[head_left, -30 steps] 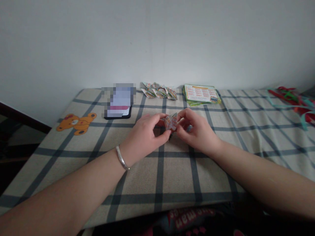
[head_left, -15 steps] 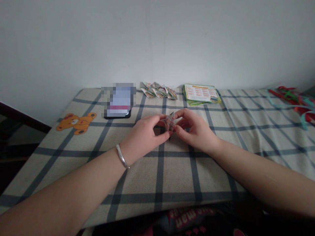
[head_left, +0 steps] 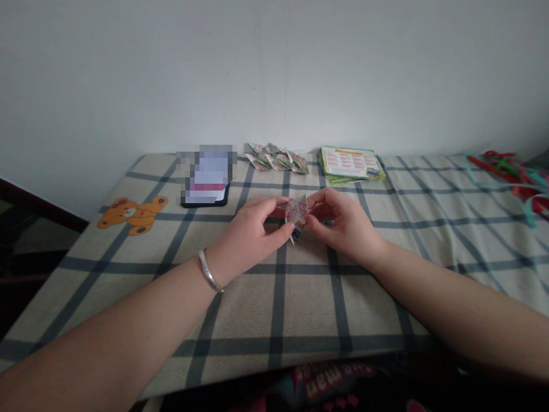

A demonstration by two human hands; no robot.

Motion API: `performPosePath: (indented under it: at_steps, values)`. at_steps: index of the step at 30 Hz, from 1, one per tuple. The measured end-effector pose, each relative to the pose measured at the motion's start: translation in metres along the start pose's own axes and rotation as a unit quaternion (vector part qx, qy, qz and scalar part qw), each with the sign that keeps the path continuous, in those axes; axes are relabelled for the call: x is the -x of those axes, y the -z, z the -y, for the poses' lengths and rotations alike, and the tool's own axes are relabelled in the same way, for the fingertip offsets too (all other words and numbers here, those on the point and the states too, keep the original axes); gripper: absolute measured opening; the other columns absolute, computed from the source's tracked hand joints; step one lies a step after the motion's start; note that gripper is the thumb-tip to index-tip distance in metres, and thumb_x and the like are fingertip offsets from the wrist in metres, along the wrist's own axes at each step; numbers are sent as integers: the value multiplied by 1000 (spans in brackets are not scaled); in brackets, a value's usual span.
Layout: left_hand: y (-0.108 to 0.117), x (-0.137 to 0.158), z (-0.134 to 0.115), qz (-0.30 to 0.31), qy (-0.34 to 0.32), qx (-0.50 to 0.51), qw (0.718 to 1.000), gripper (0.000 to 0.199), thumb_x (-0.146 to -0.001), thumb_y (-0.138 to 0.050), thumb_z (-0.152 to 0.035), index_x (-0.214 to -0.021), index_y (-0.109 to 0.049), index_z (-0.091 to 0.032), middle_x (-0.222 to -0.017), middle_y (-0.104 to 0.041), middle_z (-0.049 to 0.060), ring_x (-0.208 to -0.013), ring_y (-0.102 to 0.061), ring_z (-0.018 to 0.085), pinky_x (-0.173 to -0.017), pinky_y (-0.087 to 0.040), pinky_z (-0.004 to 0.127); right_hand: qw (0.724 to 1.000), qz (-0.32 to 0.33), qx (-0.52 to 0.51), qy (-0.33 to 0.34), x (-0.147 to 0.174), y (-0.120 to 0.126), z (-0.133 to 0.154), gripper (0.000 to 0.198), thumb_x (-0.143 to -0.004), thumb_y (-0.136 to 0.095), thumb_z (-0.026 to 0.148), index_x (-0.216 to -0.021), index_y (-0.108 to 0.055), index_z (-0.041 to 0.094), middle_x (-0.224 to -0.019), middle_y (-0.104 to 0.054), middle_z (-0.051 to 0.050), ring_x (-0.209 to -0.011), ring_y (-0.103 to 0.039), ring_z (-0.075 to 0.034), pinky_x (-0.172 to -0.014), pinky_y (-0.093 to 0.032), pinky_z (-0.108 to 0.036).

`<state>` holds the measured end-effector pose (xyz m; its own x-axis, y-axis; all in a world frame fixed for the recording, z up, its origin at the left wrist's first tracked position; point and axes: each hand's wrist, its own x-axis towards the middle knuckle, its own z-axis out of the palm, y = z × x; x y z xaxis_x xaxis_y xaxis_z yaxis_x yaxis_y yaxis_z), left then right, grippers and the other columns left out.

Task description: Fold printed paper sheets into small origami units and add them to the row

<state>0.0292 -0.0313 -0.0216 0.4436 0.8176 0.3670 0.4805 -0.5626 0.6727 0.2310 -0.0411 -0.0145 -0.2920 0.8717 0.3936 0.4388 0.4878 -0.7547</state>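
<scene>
A small folded paper piece (head_left: 297, 213), printed in several colours and pointed at top and bottom, is held just above the tablecloth. My left hand (head_left: 257, 229) pinches its left side, thumb on the near face, fingers partly behind it. From the other side, my right hand (head_left: 343, 223) grips the right edge between thumb and fingertips. Part of the paper's back is hidden by the fingers. Beyond my hands, several similar folded paper pieces (head_left: 277, 158) lie grouped near the wall.
A phone (head_left: 208, 177), its screen pixelated, lies at the back left, with an orange bear cutout (head_left: 132, 214) nearby. Right of the folded pieces sits a stack of printed cards (head_left: 354, 164). Red and green ribbons (head_left: 514, 171) are at the far right of the checked tablecloth (head_left: 240, 320).
The folded paper has turned and spread, with more of its printed face and a lower point now showing. My hands have moved slightly apart while still holding it.
</scene>
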Motion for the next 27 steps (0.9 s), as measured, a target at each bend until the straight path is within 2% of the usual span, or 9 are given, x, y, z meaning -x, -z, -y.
performPosePath:
  at_steps: [5,9,12,14,16,18,20,27]
  values:
    - [0,-1,-1,9,-5,3,1000,34,-87,-55,-26,-120,-58,-15,-116,-67,8,-106,-64,18,-97,-51,37,999,-27,30,9,-1,2,2,9,-81,-64,24,-88,-59,21,-88,-68,-2,-77,-64,-13,-61,-53,-24]
    - [0,-1,1,2,-18,-72,997,34,-86,-56,-26,-118,-61,-16,-121,-64,9,-122,-54,23,-106,-44,44,998,-23,58,13,-1,2,-2,9,-80,-64,24,-88,-59,21,-84,-67,-1,-73,-63,-13,-57,-50,-23]
    - [0,-1,1,6,-16,-120,993,41,-85,-59,-29,-124,-59,-17,-129,-60,11,-131,-45,28,-110,-38,49,997,-12,69,14,-1,1,-3,11,-79,-64,21,-88,-58,21,-84,-67,-1,-71,-63,-13,-57,-49,-23]
    - [-1,0,1,7,-21,-141,990,41,-85,-60,-31,-124,-60,-18,-125,-63,10,-132,-43,30,-112,-33,53,997,-6,71,12,-1,1,-3,10,-79,-64,22,-86,-58,21,-83,-67,-1,-71,-63,-13,-58,-49,-24]
    - [-1,0,1,1,-32,-164,986,32,-86,-59,-32,-114,-65,-19,-112,-69,8,-132,-43,32,-114,-28,57,998,4,69,1,-1,0,-2,9,-81,-64,26,-85,-59,20,-81,-67,-1,-69,-62,-13,-58,-49,-25]
    - [-2,0,1,-4,-43,-180,983,21,-87,-58,-31,-101,-68,-19,-101,-71,6,-131,-43,32,-114,-25,58,997,15,70,-15,-1,0,-1,11,-83,-64,30,-82,-60,20,-78,-67,-1,-67,-62,-13,-58,-49,-26]
    - [-2,0,1,-7,-47,-185,982,18,-87,-57,-30,-96,-68,-19,-101,-72,5,-129,-46,31,-113,-26,58,996,19,77,-29,-1,1,-1,13,-83,-63,32,-80,-61,20,-76,-67,-1,-65,-62,-13,-58,-49,-27]
    - [-1,-2,-3,-25,-26,-180,983,18,-83,-62,-28,-100,-66,-22,-107,-71,5,-120,-55,28,-112,-25,59,996,31,61,-61,0,0,-2,13,-81,-65,30,-77,-57,20,-68,-65,-1,-57,-58,-13,-50,-45,-26]
